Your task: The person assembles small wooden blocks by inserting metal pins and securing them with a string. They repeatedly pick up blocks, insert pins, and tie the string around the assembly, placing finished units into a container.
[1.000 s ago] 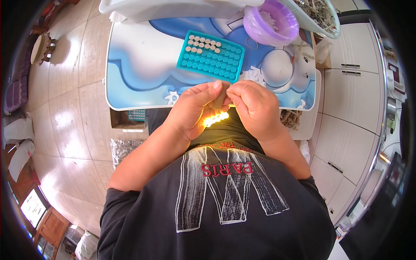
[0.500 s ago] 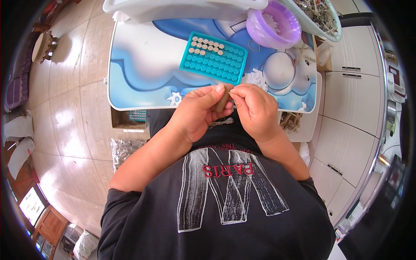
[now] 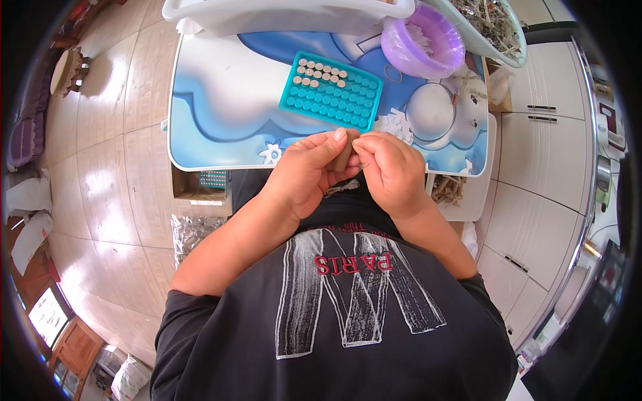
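Both hands meet in front of the person's chest, just below the near edge of the little table (image 3: 221, 113). Left hand (image 3: 304, 175) pinches a small brown tube (image 3: 344, 158) with thumb and fingertips. Right hand (image 3: 394, 170) is pinched shut too, touching the tube from the other side. The tube stands almost straight up, tipped a bit, with its top end peeking out between the two hands. Both hands are just as near to it.

A teal tray (image 3: 331, 90) with many round holes lies past the hands, further up the table. Some holes in its far rows look filled.

Most of the tube hides behind the fingers. I cannot tell what is inside it.
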A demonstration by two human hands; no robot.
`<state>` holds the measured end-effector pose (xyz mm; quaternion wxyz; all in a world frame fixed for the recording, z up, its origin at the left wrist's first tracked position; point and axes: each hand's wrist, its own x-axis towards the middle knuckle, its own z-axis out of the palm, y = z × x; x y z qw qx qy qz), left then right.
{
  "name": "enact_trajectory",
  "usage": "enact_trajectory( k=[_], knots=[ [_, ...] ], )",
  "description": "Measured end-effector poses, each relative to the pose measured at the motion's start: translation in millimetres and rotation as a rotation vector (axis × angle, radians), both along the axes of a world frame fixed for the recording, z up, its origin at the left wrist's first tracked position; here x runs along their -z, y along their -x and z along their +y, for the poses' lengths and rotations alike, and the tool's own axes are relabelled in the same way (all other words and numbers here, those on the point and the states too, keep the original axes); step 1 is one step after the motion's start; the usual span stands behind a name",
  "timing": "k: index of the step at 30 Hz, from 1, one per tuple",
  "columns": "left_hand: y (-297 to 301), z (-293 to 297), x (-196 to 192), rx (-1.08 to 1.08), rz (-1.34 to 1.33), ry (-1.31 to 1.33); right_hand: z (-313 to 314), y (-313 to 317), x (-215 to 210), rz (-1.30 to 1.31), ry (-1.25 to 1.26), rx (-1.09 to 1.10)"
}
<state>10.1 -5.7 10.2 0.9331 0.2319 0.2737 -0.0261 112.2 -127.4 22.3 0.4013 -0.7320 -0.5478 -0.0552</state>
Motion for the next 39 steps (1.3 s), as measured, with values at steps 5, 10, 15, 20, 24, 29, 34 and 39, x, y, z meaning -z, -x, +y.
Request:
enact_trajectory(
  k=[5, 10, 15, 20, 24, 29, 34, 39],
  knots=[
    [1, 0, 3, -0.002, -0.015, 0.012, 0, 2, -4, 0.089, 0.024, 0.026],
    [-1, 0, -2, 0.025, 0.0, -0.028, -1, 0, -3, 0.035, 0.032, 0.022],
    [-1, -2, -5, 0.018, 0.039, -0.011, -2, 0, 2, 0.025, 0.032, 0.019],
    [0, 0, 0, 0.042, 0.023, -0.036, -5, -3, 2, 0.406, 0.055, -0.018],
    [3, 3, -17, 0.199, 0.011, -0.234, -11, -3, -9, 1.197, 0.034, -0.064],
    [5, 5, -31, 0.157, -0.045, -0.404, -20, -15, -13, 1.475, 0.011, -0.113],
    [1, 5, -37, 0.353, -0.047, -0.713, -31, -16, -7, 1.59, -0.138, -0.073],
    [-30, 37, -60, 0.048, -0.31, -1.494, -73, -39, -17, 1.392, -0.348, 0.078]
  ],
)
